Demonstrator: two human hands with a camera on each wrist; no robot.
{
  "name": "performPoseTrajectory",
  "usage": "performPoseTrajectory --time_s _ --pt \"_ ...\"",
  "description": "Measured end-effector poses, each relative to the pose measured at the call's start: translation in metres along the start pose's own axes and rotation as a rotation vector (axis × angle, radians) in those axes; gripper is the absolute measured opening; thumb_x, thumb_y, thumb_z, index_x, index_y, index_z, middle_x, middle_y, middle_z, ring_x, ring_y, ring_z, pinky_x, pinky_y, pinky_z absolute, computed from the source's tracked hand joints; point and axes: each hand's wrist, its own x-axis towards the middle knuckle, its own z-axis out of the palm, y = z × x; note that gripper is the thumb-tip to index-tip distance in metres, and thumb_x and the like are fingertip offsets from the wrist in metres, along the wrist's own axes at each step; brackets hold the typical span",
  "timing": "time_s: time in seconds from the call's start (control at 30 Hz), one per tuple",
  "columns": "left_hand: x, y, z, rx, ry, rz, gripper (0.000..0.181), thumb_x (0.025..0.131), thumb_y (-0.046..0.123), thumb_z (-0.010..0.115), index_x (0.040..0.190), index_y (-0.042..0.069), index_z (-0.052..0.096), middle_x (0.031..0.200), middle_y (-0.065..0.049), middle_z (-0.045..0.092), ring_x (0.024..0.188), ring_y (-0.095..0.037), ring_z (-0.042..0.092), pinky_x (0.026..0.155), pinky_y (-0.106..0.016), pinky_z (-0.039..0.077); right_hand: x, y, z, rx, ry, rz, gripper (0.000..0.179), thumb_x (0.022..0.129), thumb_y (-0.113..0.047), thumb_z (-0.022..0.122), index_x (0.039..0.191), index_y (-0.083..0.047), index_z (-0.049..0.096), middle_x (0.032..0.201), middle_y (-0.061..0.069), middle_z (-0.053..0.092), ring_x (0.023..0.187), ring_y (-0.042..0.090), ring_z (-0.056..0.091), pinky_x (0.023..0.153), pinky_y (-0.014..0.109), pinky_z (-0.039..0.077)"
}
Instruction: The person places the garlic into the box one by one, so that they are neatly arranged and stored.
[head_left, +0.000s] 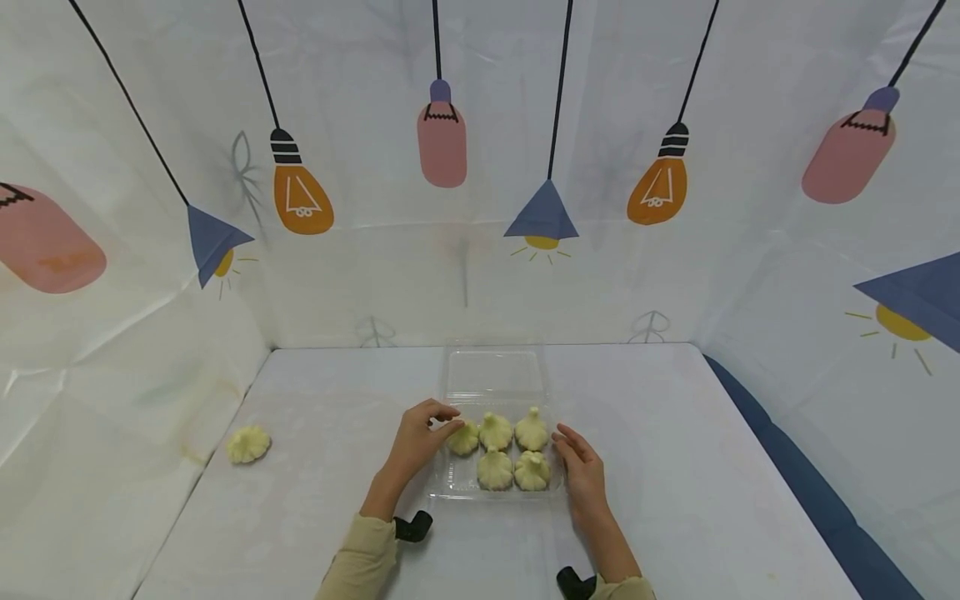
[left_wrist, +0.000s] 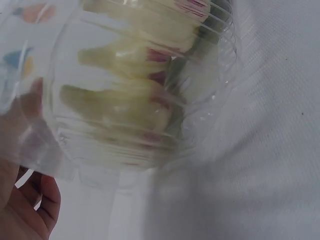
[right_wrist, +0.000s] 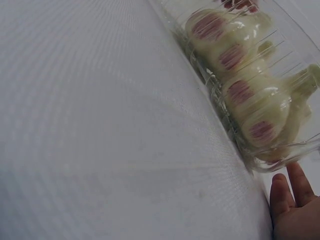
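White table [head_left: 675, 433]: L grip [head_left: 420, 437] pinches dumpling [head_left: 464, 439] in clear tray [head_left: 450, 487]; R grip [head_left: 581, 471] flat, holds nothing. No legible writing.

White table [head_left: 675, 467]: clear tray [head_left: 450, 487] between both hands, one loose dumpling [head_left: 248, 444] well left of left hand.

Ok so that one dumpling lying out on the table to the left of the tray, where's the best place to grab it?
Probably pinch the dumpling across its pleated sides, coming straight down from above. It lies alone on the table, well left of the tray, so nothing crowds it, and its low rounded shape offers no handle.
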Motion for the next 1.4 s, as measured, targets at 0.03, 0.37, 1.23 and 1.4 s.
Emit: performPoseTrajectory --time_s 0.03,0.37,1.23,1.4 --pt "-0.001 0.001 -0.002 0.004 -0.002 -0.001 0.018 0.081 0.019 0.080 0.094 0.007 0.075 0.084 0.009 0.066 0.079 -0.011 0.062 0.066 -0.043 0.051 0.000 0.000 0.000 -0.002 0.001 0.000 0.040 0.102 -0.015 0.053 0.140 -0.004 0.049 0.136 0.018 0.051 0.130 0.023 0.042 0.092 0.012 0.039" --pt "-0.005 0.005 -0.028 0.044 -0.007 -0.016 0.016 0.083 0.017 0.079 0.096 0.009 0.075 0.085 0.007 0.065 0.080 -0.020 0.064 0.068 -0.051 0.051 0.001 -0.001 -0.001 -0.011 0.016 0.002 0.040 0.102 -0.016 0.054 0.140 -0.004 0.050 0.135 0.016 0.052 0.125 0.019 0.046 0.092 0.013 0.040" --pt "-0.045 -0.005 -0.121 0.366 0.131 -0.079 0.016 0.080 0.007 0.080 0.096 0.009 0.076 0.086 0.002 0.066 0.081 -0.018 0.063 0.065 -0.043 0.053 0.002 0.002 0.000 -0.020 0.018 -0.016 0.038 0.101 -0.014 0.054 0.138 -0.004 0.052 0.133 0.018 0.054 0.127 0.022 0.046 0.091 0.013 0.041" --pt "-0.057 -0.011 -0.139 0.416 0.174 -0.086 0.017 0.079 0.004 0.080 0.095 0.007 0.076 0.085 0.000 0.066 0.080 -0.021 0.063 0.064 -0.043 0.052 0.002 0.002 0.000 -0.014 0.019 -0.014 0.039 0.101 -0.014 0.054 0.139 -0.003 0.051 0.133 0.018 0.053 0.126 0.022 0.046 0.091 0.013 0.041"
